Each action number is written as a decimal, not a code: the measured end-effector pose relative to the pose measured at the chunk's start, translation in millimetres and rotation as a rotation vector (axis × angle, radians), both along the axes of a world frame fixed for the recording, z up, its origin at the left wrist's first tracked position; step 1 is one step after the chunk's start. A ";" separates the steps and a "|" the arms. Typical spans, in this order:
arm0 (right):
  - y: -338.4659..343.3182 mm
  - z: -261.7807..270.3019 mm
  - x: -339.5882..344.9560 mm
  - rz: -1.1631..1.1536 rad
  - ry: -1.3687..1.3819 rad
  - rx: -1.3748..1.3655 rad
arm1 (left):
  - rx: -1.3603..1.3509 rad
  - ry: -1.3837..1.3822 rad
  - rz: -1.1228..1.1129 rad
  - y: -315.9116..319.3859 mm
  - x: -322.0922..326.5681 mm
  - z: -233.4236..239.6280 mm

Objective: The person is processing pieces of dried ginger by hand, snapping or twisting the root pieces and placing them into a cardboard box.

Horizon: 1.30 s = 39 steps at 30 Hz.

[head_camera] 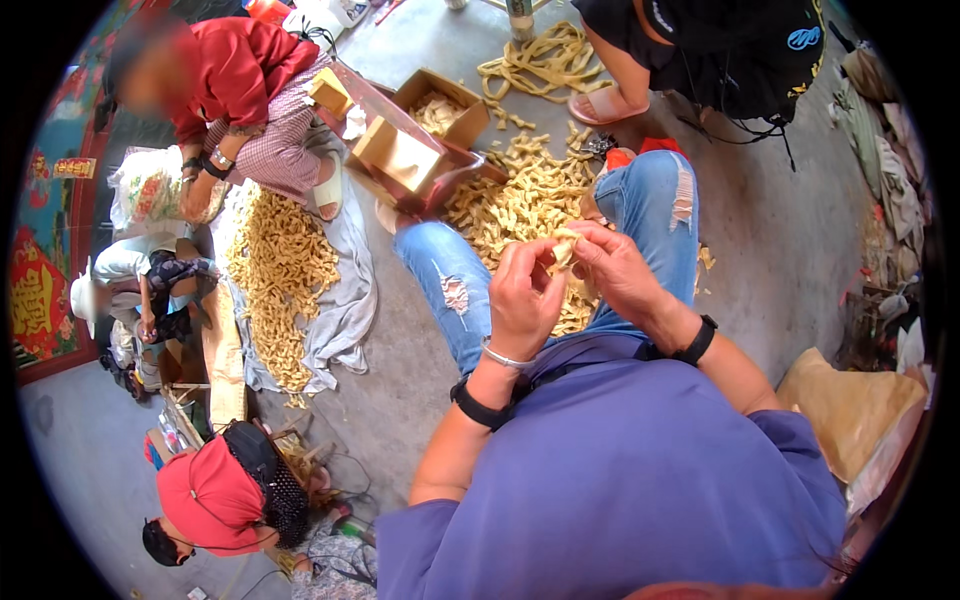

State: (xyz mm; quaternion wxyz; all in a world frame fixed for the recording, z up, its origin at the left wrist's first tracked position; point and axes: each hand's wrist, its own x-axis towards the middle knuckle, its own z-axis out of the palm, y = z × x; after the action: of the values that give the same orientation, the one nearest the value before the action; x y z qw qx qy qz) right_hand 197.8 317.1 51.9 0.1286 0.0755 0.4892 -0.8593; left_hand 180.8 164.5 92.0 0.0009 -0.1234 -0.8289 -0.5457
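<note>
Between the fingertips of both hands, above my lap, is a small pale-yellow knotted strip point(564, 249), which looks like tofu skin. My left hand point(527, 296) pinches it from one side, with a bracelet at the wrist. My right hand point(621, 271) grips its other side between thumb and fingers. A heap of similar yellow knots point(525, 191) covers the floor between my legs, partly hidden by my hands and knees.
A red box point(442, 176) and a cardboard box point(480, 124) holding pale pieces stand beyond my left knee. Long yellow strips point(551, 56) lie behind. At left, more knots point(285, 270) cover a grey cloth point(349, 300). Several people sit or bend nearby. A brown sack point(847, 409) lies at right.
</note>
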 end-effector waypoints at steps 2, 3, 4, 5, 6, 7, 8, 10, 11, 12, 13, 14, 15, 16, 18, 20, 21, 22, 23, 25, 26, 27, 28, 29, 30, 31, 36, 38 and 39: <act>1.2 -2.8 -2.6 -0.020 0.074 0.131 | 0.099 -0.076 0.017 -3.9 -1.9 -7.9; -0.3 -0.6 -1.7 0.026 0.087 0.118 | 0.147 -0.116 0.025 -6.7 -3.0 -15.0; -1.4 4.2 -0.1 0.072 0.100 0.104 | 0.292 -0.201 0.089 -8.9 -4.8 -20.5; -2.4 9.9 1.0 0.118 0.113 0.090 | 0.266 -0.225 0.087 -13.0 -3.5 -21.8; -4.7 16.6 0.6 0.097 0.070 0.124 | 0.242 -0.250 0.080 -16.0 -4.6 -15.7; -4.6 16.1 0.7 0.066 0.070 0.161 | 0.217 -0.274 0.073 -17.6 -5.0 -10.7; -4.2 15.4 0.3 0.035 0.071 0.199 | 0.313 -0.332 0.053 -17.5 -4.3 -8.3; -4.6 13.5 0.4 -0.001 0.063 0.246 | 0.474 -0.378 0.040 -20.8 -4.2 -9.7; -4.7 10.7 0.5 -0.008 0.054 0.259 | 0.554 -0.401 0.033 -22.3 -4.8 -10.2; -4.2 8.1 -0.2 -0.013 0.045 0.274 | 0.605 -0.409 0.019 -22.5 -6.2 -8.9; -3.8 6.9 -0.9 -0.019 0.036 0.289 | 0.586 -0.420 -0.011 -23.7 -6.7 -9.9; -3.8 7.0 -2.0 -0.012 0.043 0.331 | 0.568 -0.431 -0.041 -25.2 -6.9 -12.0; -4.3 7.6 -3.4 -0.006 0.051 0.372 | 0.550 -0.442 -0.071 -25.8 -7.2 -14.4; -5.1 8.6 -4.2 0.001 0.058 0.414 | 0.554 -0.410 -0.071 -24.4 -7.1 -16.6; -8.5 18.9 -3.4 -0.033 0.206 0.497 | 0.567 -0.435 -0.026 -29.3 -9.0 -21.5; -6.4 16.8 -1.4 -0.046 0.375 0.641 | 0.549 -0.474 -0.021 -36.4 -14.0 -18.6; -4.9 16.6 -0.4 -0.037 0.331 0.638 | 0.565 -0.481 -0.014 -37.3 -14.5 -17.1; -4.0 16.8 0.8 -0.027 0.287 0.635 | 0.581 -0.488 -0.007 -37.7 -14.8 -16.3; -3.4 17.3 1.9 -0.018 0.243 0.632 | 0.598 -0.495 -0.001 -38.0 -15.0 -15.5; -2.7 19.1 2.5 0.026 0.159 0.610 | 0.625 -0.503 0.019 -38.7 -15.1 -11.9; -2.4 20.1 2.9 0.048 0.116 0.600 | 0.638 -0.507 0.028 -39.4 -14.9 -10.3; -3.0 21.4 2.9 0.051 0.081 0.511 | 0.639 -0.499 0.020 -40.2 -16.0 -8.7; -4.4 22.9 2.9 0.055 0.047 0.422 | 0.639 -0.491 0.012 -41.8 -17.3 -7.2; -4.8 23.7 2.4 0.058 0.013 0.333 | 0.639 -0.483 0.004 -44.0 -19.0 -5.4; -2.8 20.0 1.3 0.110 -0.073 0.146 | 0.649 -0.522 -0.034 -48.9 -21.6 -2.8; 0.2 11.9 0.3 0.162 -0.159 -0.041 | 0.644 -0.532 -0.066 -48.1 -21.0 -1.0; -14.4 19.5 -3.1 0.120 -0.201 -0.017 | 0.569 -0.479 -0.115 -45.7 -21.5 -5.9; -28.2 14.4 -3.3 -0.016 0.139 0.156 | 0.536 -0.491 -0.004 -38.4 -19.3 -2.4; -30.7 17.3 -2.2 -0.048 0.192 0.168 | 0.543 -0.548 0.021 -35.7 -18.4 0.7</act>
State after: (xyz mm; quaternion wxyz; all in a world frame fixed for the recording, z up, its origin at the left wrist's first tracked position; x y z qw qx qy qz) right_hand 195.6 286.4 69.2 0.0535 0.0150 0.5677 -0.8214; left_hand 162.3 128.8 92.7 -0.1823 0.0401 -0.6248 -0.7581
